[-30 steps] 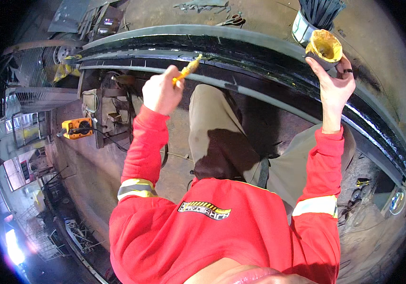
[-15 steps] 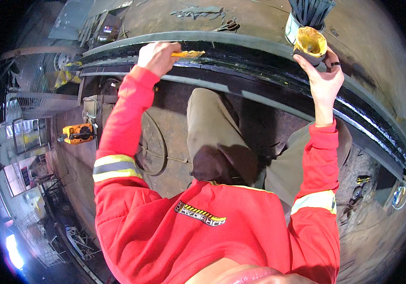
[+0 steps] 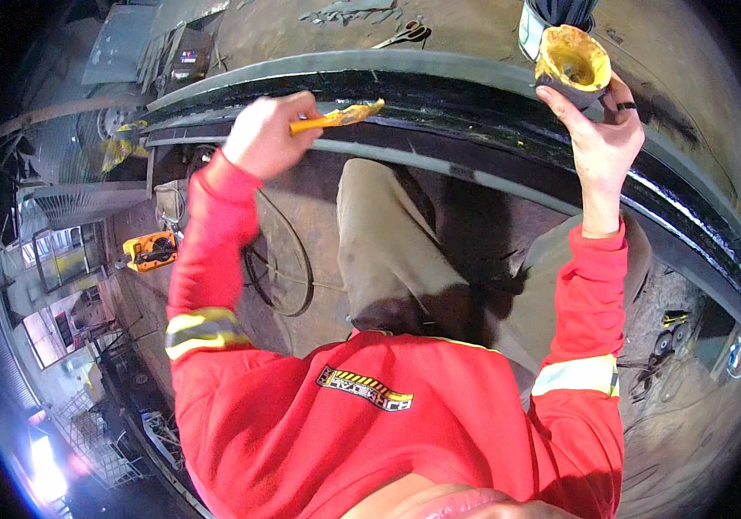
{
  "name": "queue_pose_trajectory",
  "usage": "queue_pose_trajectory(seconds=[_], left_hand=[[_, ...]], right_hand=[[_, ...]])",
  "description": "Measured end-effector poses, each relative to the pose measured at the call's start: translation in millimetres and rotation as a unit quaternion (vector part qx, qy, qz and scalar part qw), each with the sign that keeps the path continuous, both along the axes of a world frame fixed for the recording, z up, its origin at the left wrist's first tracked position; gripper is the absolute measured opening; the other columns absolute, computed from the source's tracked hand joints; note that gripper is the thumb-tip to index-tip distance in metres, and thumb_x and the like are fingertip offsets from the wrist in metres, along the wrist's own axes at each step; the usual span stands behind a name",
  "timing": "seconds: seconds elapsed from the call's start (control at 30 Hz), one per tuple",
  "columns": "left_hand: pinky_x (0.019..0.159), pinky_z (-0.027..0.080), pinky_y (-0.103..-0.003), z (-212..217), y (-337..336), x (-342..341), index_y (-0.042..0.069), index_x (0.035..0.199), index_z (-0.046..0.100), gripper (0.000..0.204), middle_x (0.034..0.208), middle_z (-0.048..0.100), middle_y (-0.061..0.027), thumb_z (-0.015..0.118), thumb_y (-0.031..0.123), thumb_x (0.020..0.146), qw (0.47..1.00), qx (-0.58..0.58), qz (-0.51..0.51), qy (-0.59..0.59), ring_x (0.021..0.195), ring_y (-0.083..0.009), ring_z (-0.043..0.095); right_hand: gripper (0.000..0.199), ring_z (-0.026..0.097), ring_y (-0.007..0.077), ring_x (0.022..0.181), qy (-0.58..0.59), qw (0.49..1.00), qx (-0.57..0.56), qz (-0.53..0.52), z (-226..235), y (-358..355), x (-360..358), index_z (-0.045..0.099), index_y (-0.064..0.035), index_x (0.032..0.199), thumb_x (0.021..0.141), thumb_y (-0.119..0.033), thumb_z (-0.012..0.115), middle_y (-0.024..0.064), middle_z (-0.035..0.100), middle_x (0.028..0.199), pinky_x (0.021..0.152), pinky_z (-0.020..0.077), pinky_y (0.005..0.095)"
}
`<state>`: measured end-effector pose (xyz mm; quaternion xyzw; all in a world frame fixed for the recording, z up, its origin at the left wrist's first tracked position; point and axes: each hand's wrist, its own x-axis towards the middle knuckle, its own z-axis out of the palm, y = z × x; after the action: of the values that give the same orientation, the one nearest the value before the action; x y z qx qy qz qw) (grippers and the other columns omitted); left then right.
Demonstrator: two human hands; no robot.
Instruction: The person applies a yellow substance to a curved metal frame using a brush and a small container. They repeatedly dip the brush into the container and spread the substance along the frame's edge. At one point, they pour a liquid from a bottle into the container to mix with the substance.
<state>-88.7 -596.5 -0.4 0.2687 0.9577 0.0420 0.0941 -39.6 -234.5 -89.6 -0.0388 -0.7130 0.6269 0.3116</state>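
My left hand (image 3: 267, 134) is closed around the handle of a slim yellow paintbrush (image 3: 336, 117), its tip thickly smeared with mustard-coloured matter. The brush points right, over a long black, glossy metal beam (image 3: 301, 89) lying across in front of me; whether the tip touches it I cannot tell. My right hand (image 3: 604, 138) grips a small dark cup (image 3: 574, 60) from below and the side, thumb on the near wall. Yellow residue coats the cup's rim and inside. The cup is tilted so that its opening faces me, above the beam's right part.
Beyond the beam stand a pale bucket (image 3: 531, 33) with dark strips in it and a pair of scissors (image 3: 409, 35) on the floor. At left lie an orange-yellow machine (image 3: 151, 251) and a looped hose (image 3: 310, 277). My knees (image 3: 379, 208) are close to the beam.
My left hand has drawn back toward me and slightly left, and the brush now slants upward to the right. The right hand with the cup sits slightly farther right; the whole view shifted slightly.
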Motion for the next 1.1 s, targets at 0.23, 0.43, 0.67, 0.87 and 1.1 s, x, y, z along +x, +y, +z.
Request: queue_pose_trajectory(seconds=[0.23,0.43,0.67,0.87,1.1], left_hand=[[0.057,0.05,-0.046,-84,61,98,0.012,0.085,0.058,0.015,0.066,0.062,-0.0145,0.068,0.019,0.078,0.996,0.057,0.046,0.046,0.062,-0.0364,0.064],[0.06,0.044,-0.026,-101,45,89,0.0,0.085,0.059,0.014,0.071,0.06,-0.0074,0.07,0.008,0.083,0.933,0.318,0.169,-0.002,0.067,-0.0079,0.051],[0.057,0.051,-0.039,-116,18,105,0.008,0.085,0.059,0.017,0.071,0.065,-0.016,0.072,0.017,0.08,0.894,0.308,0.278,0.17,0.063,-0.0347,0.065],[0.057,0.049,-0.049,-117,70,114,0.014,0.09,0.055,0.017,0.07,0.065,-0.0151,0.068,0.018,0.08,0.947,0.17,0.224,0.157,0.066,-0.0387,0.064],[0.053,0.049,-0.043,-119,56,108,0.009,0.083,0.057,0.016,0.067,0.063,-0.0167,0.07,0.017,0.081,0.945,0.096,0.264,0.168,0.061,-0.0378,0.063]], right_hand=[[0.06,0.063,0.0124,0.088,0.011,1.0,-0.009,-0.015,-4,7,1,0.064,0.0052,0.111,0.061,-0.014,0.092,0.0096,0.069,0.096,0.081,0.0504,0.0265],[0.058,0.063,0.0124,0.086,0.001,1.0,-0.016,-0.007,3,5,4,0.064,0.0059,0.109,0.061,-0.013,0.091,0.0094,0.069,0.095,0.081,0.0502,0.0269],[0.058,0.063,0.0124,0.085,0.014,1.0,-0.007,-0.011,3,3,6,0.064,0.006,0.108,0.061,-0.015,0.091,0.0095,0.069,0.094,0.081,0.0499,0.0264],[0.057,0.063,0.0118,0.086,0.026,1.0,-0.015,0.003,-1,-3,5,0.065,0.0043,0.108,0.062,-0.015,0.091,0.0084,0.069,0.095,0.082,0.0497,0.0262],[0.057,0.063,0.0118,0.086,0.031,0.999,-0.024,0.017,3,1,4,0.065,0.0044,0.109,0.062,-0.016,0.091,0.0085,0.07,0.095,0.083,0.0497,0.0265]])
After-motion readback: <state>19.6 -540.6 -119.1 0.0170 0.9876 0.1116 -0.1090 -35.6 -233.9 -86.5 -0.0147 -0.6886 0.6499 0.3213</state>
